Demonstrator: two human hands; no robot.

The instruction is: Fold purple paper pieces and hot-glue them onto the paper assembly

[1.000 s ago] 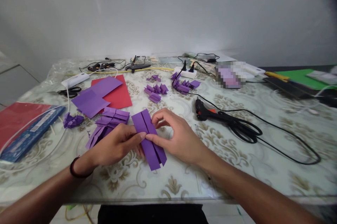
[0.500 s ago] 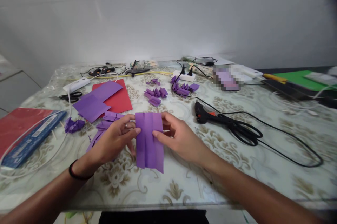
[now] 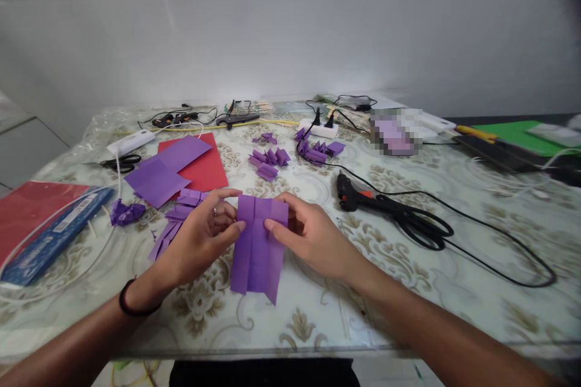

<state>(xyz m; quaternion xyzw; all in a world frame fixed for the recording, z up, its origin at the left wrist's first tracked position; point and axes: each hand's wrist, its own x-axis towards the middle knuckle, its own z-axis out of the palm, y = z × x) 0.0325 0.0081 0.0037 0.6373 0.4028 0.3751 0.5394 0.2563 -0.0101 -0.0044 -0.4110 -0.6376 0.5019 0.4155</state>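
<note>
A purple paper sheet (image 3: 256, 254) with lengthwise creases hangs between my two hands above the table's front part. My left hand (image 3: 206, 235) pinches its left edge, thumb on the front face. On the right edge, my right hand (image 3: 308, 232) grips it with the thumb in front and the other fingers behind. Folded purple pieces (image 3: 179, 214) lie beside and partly under my left hand. Further back are more folded purple pieces (image 3: 270, 160) and another cluster (image 3: 318, 151).
A black glue gun (image 3: 351, 193) with coiled cable lies to the right. Purple sheets (image 3: 158, 181) overlap a red sheet (image 3: 213, 163) at the left, near scissors (image 3: 122, 163), crumpled purple paper (image 3: 127, 212) and a blue packet (image 3: 59, 238). Behind stands a white power strip (image 3: 320, 129).
The purple sheet has tilted, its lower end swinging slightly left and its top slightly right. My left index finger has straightened along the top edge. Both hands still hold the sheet.
</note>
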